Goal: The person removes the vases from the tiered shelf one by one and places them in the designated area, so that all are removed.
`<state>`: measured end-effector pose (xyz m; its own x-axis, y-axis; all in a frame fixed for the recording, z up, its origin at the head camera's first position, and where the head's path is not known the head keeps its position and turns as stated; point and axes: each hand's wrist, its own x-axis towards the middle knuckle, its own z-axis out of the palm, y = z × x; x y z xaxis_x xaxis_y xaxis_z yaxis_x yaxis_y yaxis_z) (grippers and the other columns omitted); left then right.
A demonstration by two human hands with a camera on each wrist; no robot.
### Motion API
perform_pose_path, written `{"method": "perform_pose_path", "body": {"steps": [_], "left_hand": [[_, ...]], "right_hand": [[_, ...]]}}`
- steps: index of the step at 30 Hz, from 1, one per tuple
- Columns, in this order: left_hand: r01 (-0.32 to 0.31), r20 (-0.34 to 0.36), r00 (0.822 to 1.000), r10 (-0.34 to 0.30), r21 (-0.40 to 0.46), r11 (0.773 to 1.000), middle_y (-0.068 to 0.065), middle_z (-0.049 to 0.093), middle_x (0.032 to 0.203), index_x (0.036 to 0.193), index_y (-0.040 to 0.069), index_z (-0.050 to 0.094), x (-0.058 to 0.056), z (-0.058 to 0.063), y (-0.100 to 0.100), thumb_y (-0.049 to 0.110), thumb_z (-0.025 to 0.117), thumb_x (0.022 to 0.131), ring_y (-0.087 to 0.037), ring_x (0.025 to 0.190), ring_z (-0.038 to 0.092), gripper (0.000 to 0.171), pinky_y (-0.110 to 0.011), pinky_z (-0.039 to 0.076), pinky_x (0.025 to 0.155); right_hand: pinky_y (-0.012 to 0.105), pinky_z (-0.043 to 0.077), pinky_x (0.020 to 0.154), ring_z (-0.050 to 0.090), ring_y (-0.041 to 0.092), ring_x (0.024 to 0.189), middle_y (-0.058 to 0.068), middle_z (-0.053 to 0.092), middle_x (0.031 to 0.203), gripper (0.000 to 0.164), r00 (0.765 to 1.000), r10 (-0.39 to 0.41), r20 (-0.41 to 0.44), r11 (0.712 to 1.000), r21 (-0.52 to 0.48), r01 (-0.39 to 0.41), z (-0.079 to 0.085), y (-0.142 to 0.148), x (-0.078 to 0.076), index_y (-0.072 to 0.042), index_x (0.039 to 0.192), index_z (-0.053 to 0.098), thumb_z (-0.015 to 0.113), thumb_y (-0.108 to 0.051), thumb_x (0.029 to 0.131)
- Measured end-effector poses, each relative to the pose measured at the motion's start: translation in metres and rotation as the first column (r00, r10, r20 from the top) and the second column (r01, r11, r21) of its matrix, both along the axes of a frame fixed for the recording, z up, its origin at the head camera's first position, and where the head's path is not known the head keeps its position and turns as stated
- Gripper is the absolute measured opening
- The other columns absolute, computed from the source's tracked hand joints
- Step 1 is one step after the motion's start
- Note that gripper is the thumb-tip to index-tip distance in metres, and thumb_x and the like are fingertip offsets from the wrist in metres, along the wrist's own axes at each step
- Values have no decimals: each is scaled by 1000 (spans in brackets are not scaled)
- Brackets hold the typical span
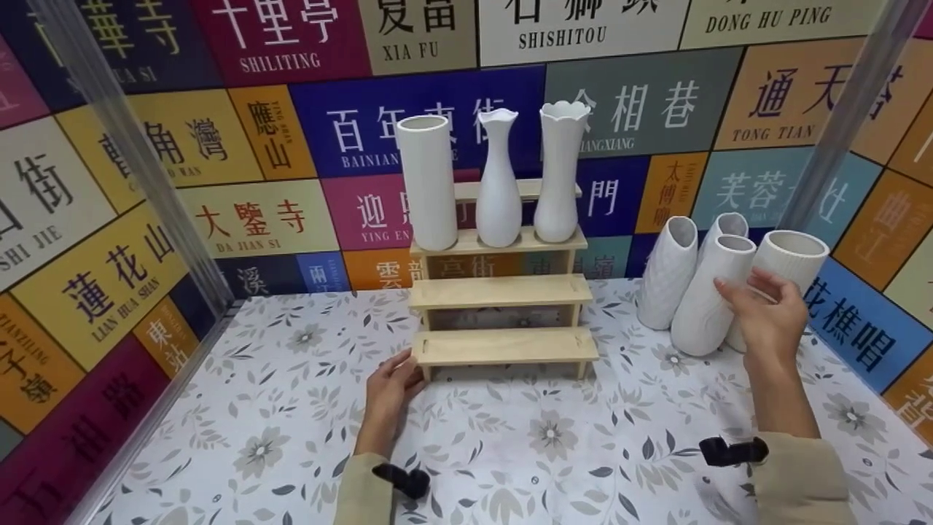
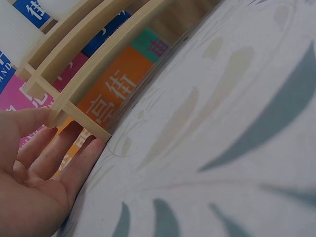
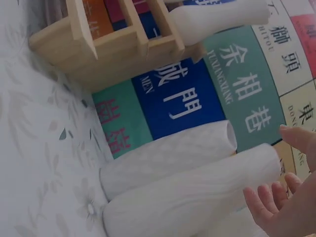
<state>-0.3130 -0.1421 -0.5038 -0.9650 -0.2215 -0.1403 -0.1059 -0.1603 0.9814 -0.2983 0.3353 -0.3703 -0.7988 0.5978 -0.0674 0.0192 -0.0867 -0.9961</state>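
Observation:
My left hand [image 1: 393, 386] is at the left front corner of a stepped wooden stand [image 1: 503, 346]. In the left wrist view its thumb lies against the end of the lowest step and its fingers [image 2: 89, 160] curl by the leg. My right hand [image 1: 771, 317] is at the upper part of a white wavy-patterned vase [image 1: 711, 299], thumb and fingers spread apart beside the rim in the right wrist view. A diamond-textured vase [image 1: 665, 273], a ribbed wide-mouthed vase [image 1: 794, 255] and another vase [image 1: 731, 224], partly hidden, stand close around it.
Along a raised step of the stand are a straight cylinder vase [image 1: 428, 182], a narrow-necked vase [image 1: 499, 189] and a scalloped-rim vase [image 1: 560, 175]. A floral cloth [image 1: 481, 467] covers the table. Behind rises a colourful sign-printed wall [image 1: 255, 175].

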Motion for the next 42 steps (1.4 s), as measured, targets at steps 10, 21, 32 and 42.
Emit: {"method": "perform_pose_path", "body": {"steps": [10,21,32,42], "left_hand": [[-3,11,1000,3,25,1000,-24,66,129,141,5,55,-2,0,0,20,59,101,-29,115,69,42,-34,59,97],[16,-8,1000,-15,36,999,-24,67,127,140,2,55,-5,-3,6,20,60,101,-28,110,70,43,-35,60,95],[-11,15,1000,11,27,1000,-23,66,130,141,6,55,-2,-3,-1,20,60,101,-28,113,69,43,-35,59,97],[-12,1,1000,12,9,1000,-24,65,130,140,4,55,-2,-2,0,23,60,101,-30,115,68,44,-36,59,97]], "right_hand": [[18,50,106,53,11,125,-7,55,134,68,983,166,-84,967,209,-145,13,-50,-1,-20,145,49,79,-37,86],[44,42,118,43,24,144,6,42,157,82,930,364,-57,846,437,-305,17,-84,-27,-19,153,37,71,-54,87],[46,43,117,41,28,144,11,41,157,84,869,493,-43,752,523,-401,39,-127,-83,-10,153,37,75,-47,87],[47,43,115,36,33,145,15,34,160,88,894,448,-6,755,537,-375,49,-149,-119,-7,155,30,75,-42,88]]}}
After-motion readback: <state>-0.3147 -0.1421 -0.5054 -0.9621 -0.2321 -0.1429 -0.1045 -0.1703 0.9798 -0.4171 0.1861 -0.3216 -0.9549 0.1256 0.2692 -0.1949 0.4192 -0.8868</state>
